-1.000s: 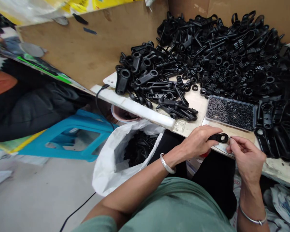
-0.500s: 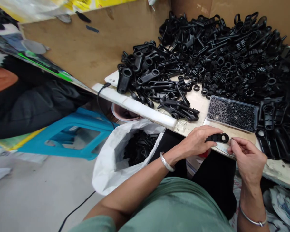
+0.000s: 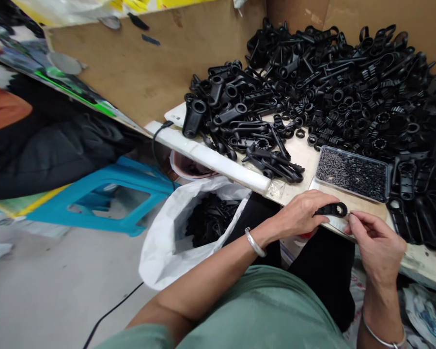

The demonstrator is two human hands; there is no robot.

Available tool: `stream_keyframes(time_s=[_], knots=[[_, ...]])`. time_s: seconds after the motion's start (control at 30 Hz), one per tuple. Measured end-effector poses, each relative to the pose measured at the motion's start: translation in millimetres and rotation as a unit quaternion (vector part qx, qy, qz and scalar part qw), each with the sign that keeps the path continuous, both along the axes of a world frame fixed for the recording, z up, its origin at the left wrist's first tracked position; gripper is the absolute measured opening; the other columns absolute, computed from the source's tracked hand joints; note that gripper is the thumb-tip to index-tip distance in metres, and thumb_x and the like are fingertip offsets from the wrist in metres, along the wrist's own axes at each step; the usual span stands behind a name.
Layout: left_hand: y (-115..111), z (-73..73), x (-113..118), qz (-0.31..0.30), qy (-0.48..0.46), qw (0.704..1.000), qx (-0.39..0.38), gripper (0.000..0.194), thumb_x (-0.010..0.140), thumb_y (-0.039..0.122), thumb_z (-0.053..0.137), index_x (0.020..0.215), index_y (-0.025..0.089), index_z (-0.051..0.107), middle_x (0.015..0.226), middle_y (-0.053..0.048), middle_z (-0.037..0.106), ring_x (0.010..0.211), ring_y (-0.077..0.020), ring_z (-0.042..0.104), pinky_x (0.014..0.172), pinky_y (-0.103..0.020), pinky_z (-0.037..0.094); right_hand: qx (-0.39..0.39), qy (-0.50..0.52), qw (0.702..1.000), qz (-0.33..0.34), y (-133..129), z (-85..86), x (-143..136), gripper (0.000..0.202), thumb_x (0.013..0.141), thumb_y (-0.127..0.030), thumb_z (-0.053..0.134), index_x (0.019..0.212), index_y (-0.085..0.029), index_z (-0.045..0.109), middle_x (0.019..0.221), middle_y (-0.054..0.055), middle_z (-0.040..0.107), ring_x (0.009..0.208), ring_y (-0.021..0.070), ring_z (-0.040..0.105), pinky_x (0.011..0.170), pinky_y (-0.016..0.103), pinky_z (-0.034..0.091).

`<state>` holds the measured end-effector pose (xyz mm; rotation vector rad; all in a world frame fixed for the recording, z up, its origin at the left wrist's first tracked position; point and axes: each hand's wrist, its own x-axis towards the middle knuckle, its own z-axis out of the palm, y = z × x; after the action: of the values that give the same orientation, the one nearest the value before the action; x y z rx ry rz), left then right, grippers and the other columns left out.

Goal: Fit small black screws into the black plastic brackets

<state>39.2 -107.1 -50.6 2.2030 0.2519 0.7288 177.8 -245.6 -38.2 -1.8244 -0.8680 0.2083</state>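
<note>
Near the table's front edge, my left hand (image 3: pixel 301 213) is closed on a black plastic part (image 3: pixel 332 209), whose ring end points right. Just right of that ring, my right hand (image 3: pixel 378 237) is pinched, with thumb and forefinger together; what it holds, if anything, is too small to make out. Behind both hands a clear box (image 3: pixel 352 173) holds many tiny dark pieces. A large heap of black plastic handles and rings (image 3: pixel 334 87) covers the table behind the box. More black parts (image 3: pixel 409 179) lie to the right of it.
White foam strip (image 3: pixel 207 156) along the table's left edge, a cable over it. Below are a white sack (image 3: pixel 160 247) of black parts and a pinkish bucket (image 3: pixel 178 167). A blue stool (image 3: pixel 131 223) and a person's dark-clothed leg (image 3: pixel 58 155) are at left. Cardboard walls (image 3: pixel 148 68) stand behind.
The view has shifted slightly, so the table and its contents appear a little further right. Both hands keep nearly the same pose, the left still around the black part.
</note>
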Motion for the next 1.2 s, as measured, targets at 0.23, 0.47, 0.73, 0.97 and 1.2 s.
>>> stream_keyframes(time_s=[0.23, 0.47, 0.73, 0.97, 1.2], knots=[[-1, -3.3, 0, 0.009, -0.004, 1.0, -0.007, 0.046, 0.079, 0.011, 0.076, 0.122, 0.015, 0.062, 0.117, -0.01, 0.071, 0.111, -0.0223, 0.066, 0.099, -0.035, 0.053, 0.006, 0.054, 0.998, -0.041, 2, -0.1, 9, 0.021, 0.072, -0.034, 0.079, 0.082, -0.017, 0.076, 0.064, 0.002, 0.071, 0.053, 0.0124, 0.066, 0.055, 0.022, 0.056], [-3, -0.8, -1, 0.044, -0.015, 0.997, -0.063, 0.032, 0.082, 0.014, 0.074, 0.113, 0.013, 0.068, 0.109, -0.008, 0.075, 0.101, -0.0196, 0.07, 0.092, -0.03, 0.055, 0.01, 0.06, 0.997, -0.042, 5, -3.2, 9, 0.022, 0.072, -0.035, 0.077, 0.083, -0.016, 0.076, 0.062, 0.001, 0.07, 0.052, 0.0125, 0.065, 0.054, 0.023, 0.056], [-3, -2.0, 1, 0.048, -0.007, 0.998, -0.04, 0.02, 0.087, 0.013, 0.067, 0.106, 0.012, 0.071, 0.102, -0.008, 0.076, 0.096, -0.0184, 0.07, 0.089, -0.029, 0.055, 0.015, 0.069, 0.997, -0.041, 3, -2.9, 8, 0.023, 0.072, -0.035, 0.078, 0.083, -0.016, 0.075, 0.062, 0.001, 0.069, 0.051, 0.0125, 0.064, 0.054, 0.023, 0.055], [-4, -4.6, 2, 0.043, 0.0, 0.999, 0.002, 0.017, 0.086, 0.011, 0.068, 0.101, 0.016, 0.071, 0.099, -0.005, 0.076, 0.095, -0.0178, 0.07, 0.089, -0.03, 0.056, 0.01, 0.058, 0.997, -0.041, 3, -4.6, 9, 0.023, 0.072, -0.036, 0.077, 0.082, -0.016, 0.075, 0.063, 0.002, 0.07, 0.052, 0.013, 0.065, 0.054, 0.023, 0.056], [-9, -16.4, 4, 0.123, -0.126, 0.982, 0.074, 0.014, 0.091, 0.01, 0.06, 0.091, 0.015, 0.073, 0.113, -0.011, 0.073, 0.107, -0.0203, 0.067, 0.093, -0.038, 0.057, -0.001, 0.04, 0.998, -0.042, 2, -5.5, 9, 0.022, 0.074, -0.037, 0.076, 0.083, -0.016, 0.075, 0.063, 0.002, 0.069, 0.052, 0.0146, 0.065, 0.055, 0.027, 0.057]])
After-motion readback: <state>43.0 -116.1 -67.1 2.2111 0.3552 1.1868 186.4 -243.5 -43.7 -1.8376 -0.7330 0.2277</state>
